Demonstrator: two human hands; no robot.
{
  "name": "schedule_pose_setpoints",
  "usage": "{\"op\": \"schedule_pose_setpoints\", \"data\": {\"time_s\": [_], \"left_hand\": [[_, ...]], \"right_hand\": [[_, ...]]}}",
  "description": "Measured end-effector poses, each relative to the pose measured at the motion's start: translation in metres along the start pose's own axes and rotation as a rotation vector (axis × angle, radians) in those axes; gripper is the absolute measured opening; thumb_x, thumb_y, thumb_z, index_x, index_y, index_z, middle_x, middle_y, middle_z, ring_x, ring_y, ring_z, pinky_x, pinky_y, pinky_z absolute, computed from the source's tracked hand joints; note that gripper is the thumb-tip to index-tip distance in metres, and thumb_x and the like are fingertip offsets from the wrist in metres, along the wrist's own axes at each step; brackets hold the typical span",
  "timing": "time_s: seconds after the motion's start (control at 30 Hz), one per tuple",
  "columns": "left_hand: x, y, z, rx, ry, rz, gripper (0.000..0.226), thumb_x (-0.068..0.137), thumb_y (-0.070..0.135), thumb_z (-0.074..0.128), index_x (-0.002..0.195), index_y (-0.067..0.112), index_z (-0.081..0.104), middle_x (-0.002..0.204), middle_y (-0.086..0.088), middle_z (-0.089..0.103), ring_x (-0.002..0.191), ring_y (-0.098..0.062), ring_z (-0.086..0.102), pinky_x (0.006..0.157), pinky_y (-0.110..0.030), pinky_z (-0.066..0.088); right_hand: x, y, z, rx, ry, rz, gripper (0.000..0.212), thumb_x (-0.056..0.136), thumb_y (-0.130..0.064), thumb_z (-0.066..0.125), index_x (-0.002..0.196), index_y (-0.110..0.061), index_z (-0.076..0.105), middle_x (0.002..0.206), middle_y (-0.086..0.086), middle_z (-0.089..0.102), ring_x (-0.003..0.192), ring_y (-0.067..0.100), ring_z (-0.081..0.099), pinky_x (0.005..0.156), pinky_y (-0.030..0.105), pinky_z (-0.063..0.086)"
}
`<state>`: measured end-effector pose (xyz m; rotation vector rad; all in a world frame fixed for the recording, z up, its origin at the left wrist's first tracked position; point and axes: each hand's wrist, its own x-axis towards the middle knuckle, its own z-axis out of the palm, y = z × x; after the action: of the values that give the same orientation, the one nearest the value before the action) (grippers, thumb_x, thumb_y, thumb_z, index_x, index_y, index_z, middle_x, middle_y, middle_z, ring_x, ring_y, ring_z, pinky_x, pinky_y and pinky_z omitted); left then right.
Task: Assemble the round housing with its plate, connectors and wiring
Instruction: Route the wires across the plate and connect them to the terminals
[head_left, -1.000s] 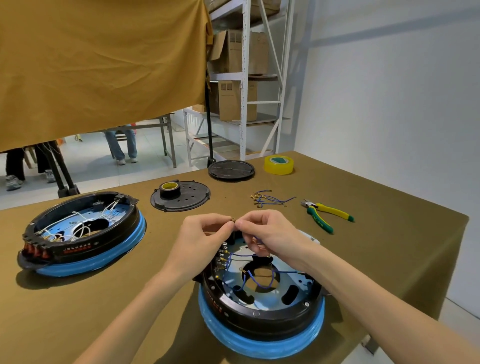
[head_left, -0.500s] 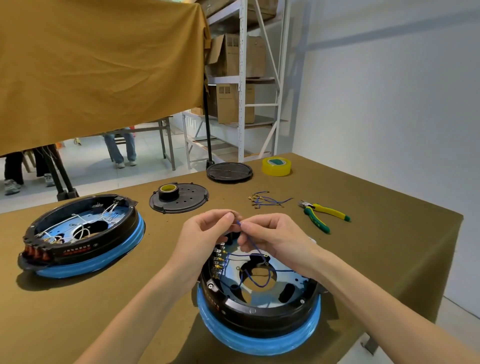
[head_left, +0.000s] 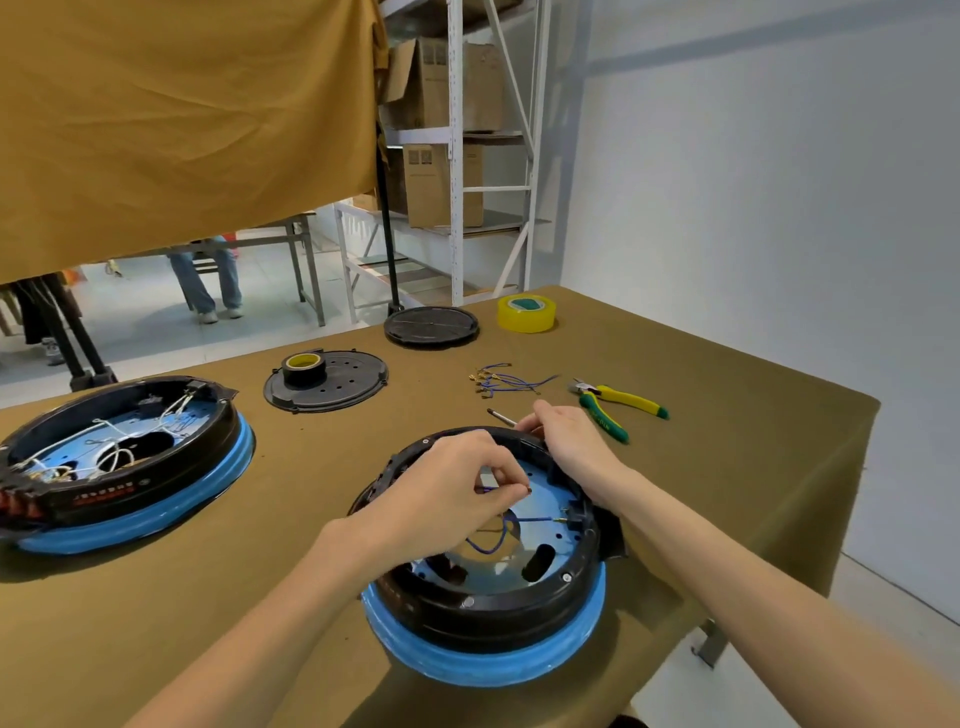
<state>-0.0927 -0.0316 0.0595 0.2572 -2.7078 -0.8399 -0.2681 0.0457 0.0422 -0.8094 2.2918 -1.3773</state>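
Sitting nearest on the olive-covered counter (head_left: 218, 597) is the round housing (head_left: 488, 613), black-walled with a blue ring at its base, its pale blue inner plate (head_left: 545, 519) showing 1 large central hole and smaller oval holes. Left hand (head_left: 441, 499) is hovering over the housing's open top, thumb and forefinger pinching the brass-tipped end of a blue wire (head_left: 498, 535) that is looping down into the central hole; a second blue lead is running across the plate to a connector (head_left: 563, 518) by the right inner wall. Right hand (head_left: 571, 441) is reaching over the far rim, fingers curled around a thin metal-tipped tool (head_left: 501, 417) whose tip is pointing left; how firmly it is gripping, cannot tell.

Lying just beyond the right hand are yellow-and-green pliers (head_left: 618, 405). Beside them, to the left, a loose bundle of blue wires (head_left: 506, 382) with brass terminals is resting on the cloth. A second housing (head_left: 119, 462), strung with white wiring, is sitting well apart on the left.

Farther back, a black perforated disc (head_left: 337, 389) is carrying a roll of dark tape (head_left: 303, 368). At the far edge, a black round cover (head_left: 431, 326) is lying next to a yellow tape roll (head_left: 526, 313). Beyond the counter, a tan cloth (head_left: 182, 119) is hanging, a metal shelf (head_left: 457, 156) is holding cardboard boxes, and a person's legs (head_left: 208, 280) are showing by another table.
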Motion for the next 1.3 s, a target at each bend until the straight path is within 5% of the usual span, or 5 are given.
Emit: {"op": "schedule_pose_setpoints", "data": {"time_s": [0.17,0.33,0.67,1.03,1.3], "left_hand": [[0.026,0.003,0.008,-0.067,-0.106,-0.018,0.010,0.096,0.026,0.073,0.096,0.032,0.081,0.081,0.017,0.071,0.065,0.006,0.058,0.061,-0.009,0.043],[0.026,0.001,0.017,0.002,-0.132,-0.015,0.009,0.095,0.035,0.072,0.090,0.041,0.078,0.089,0.026,0.066,0.071,0.006,0.059,0.061,-0.011,0.042],[0.025,0.005,0.022,0.021,-0.106,-0.012,0.008,0.093,0.038,0.074,0.093,0.037,0.082,0.084,0.014,0.062,0.065,-0.005,0.053,0.066,-0.032,0.051],[0.021,0.007,0.022,0.113,-0.074,0.041,0.010,0.094,0.037,0.073,0.099,0.038,0.081,0.085,0.016,0.064,0.079,0.009,0.052,0.066,-0.017,0.037],[0.022,0.010,0.027,0.149,-0.029,0.023,0.007,0.092,0.039,0.075,0.093,0.038,0.082,0.079,0.020,0.062,0.076,0.009,0.053,0.064,-0.018,0.036]], "right_hand": [[0.000,0.005,0.001,0.008,0.043,-0.033,0.049,0.106,-0.029,0.036,0.077,-0.014,0.074,0.094,0.015,0.075,0.092,0.032,0.067,0.080,0.037,0.050],[0.003,0.009,0.002,-0.035,0.051,-0.074,0.048,0.105,-0.031,0.038,0.078,-0.016,0.075,0.090,0.007,0.075,0.088,0.024,0.066,0.071,0.031,0.045],[0.004,0.011,0.003,-0.072,0.038,-0.098,0.041,0.102,-0.030,0.043,0.073,-0.017,0.069,0.067,0.002,0.061,0.064,0.018,0.052,0.062,0.032,0.039],[0.003,0.011,0.003,-0.066,0.022,-0.088,0.040,0.101,-0.029,0.046,0.072,-0.013,0.068,0.062,0.000,0.054,0.060,0.016,0.046,0.058,0.031,0.036],[0.002,0.011,0.003,-0.087,0.033,-0.103,0.040,0.102,-0.029,0.048,0.077,-0.004,0.067,0.069,0.008,0.054,0.064,0.019,0.046,0.061,0.033,0.036]]}}
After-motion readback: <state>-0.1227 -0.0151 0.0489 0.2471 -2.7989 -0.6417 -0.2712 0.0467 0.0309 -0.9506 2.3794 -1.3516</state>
